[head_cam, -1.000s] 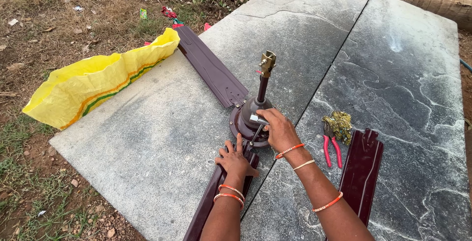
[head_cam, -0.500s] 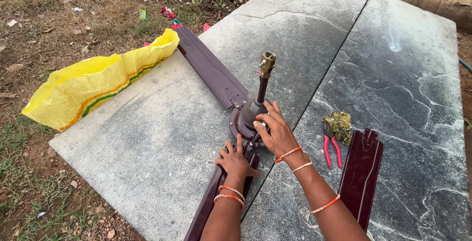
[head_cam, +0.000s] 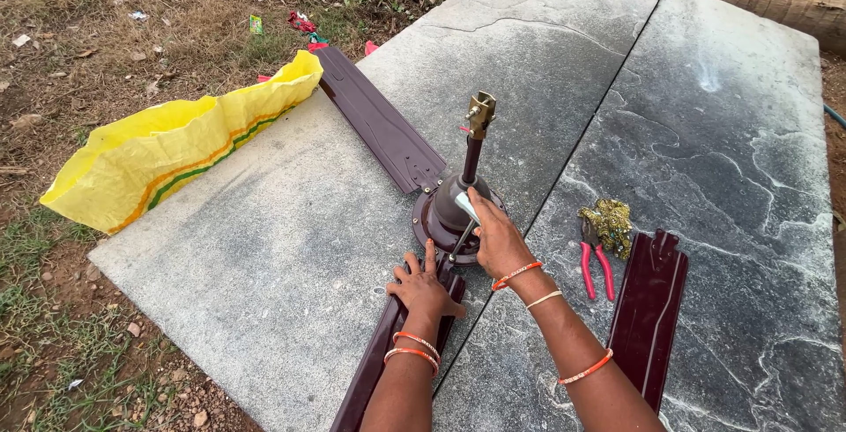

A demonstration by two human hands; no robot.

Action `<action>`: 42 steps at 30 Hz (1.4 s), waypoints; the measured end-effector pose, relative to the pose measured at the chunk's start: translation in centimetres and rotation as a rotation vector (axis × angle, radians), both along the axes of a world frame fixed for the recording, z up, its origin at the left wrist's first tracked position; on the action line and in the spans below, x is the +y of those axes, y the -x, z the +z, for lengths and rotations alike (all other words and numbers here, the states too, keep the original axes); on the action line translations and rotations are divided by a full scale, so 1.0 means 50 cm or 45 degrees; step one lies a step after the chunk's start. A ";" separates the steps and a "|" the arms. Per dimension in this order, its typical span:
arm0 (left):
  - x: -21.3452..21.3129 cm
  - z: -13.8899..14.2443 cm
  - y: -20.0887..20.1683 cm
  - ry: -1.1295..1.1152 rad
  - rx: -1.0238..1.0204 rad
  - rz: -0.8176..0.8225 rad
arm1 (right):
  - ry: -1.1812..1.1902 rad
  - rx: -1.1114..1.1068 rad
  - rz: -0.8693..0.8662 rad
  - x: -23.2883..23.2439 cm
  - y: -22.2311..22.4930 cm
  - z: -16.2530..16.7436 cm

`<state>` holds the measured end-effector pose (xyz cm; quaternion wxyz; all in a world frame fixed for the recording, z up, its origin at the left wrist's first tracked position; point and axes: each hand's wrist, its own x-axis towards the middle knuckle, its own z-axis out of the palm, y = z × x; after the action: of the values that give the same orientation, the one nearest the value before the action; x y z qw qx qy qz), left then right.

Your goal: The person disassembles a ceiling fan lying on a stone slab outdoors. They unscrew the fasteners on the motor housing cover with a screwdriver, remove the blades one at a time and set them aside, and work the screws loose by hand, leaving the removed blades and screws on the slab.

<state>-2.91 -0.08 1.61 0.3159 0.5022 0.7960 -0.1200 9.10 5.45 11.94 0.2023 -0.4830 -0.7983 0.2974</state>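
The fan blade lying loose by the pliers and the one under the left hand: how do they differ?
The loose blade lies apart from the fan hub, beside the red-handled pliers; the near blade meets the hub. No hand touches the loose blade; the left hand presses on the near blade. Both are dark maroon and lie flat on the stone slab.

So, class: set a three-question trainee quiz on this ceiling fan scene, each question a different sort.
1. True or false: the left hand presses on a fan blade still attached to the fan motor.
2. Which tool lies beside the loose fan blade? A hammer; B pliers; C saw.
3. Fill in: the right hand holds a ____ at the motor.

Key: 1 true. 2 B, the red-handled pliers. 3 screwdriver.
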 end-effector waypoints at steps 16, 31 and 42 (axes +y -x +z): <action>-0.004 0.014 -0.002 -0.001 0.008 -0.016 | -0.326 -0.034 0.204 0.009 -0.007 -0.015; -0.003 0.006 0.000 -0.025 -0.006 0.000 | 0.104 -0.103 0.183 0.012 -0.003 -0.020; -0.003 0.006 0.001 -0.014 -0.013 0.003 | -0.725 -0.415 0.064 -0.008 0.004 -0.017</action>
<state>-2.96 -0.23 1.90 0.3171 0.5037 0.7956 -0.1126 8.91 5.03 11.10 0.1913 -0.4286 -0.8829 -0.0141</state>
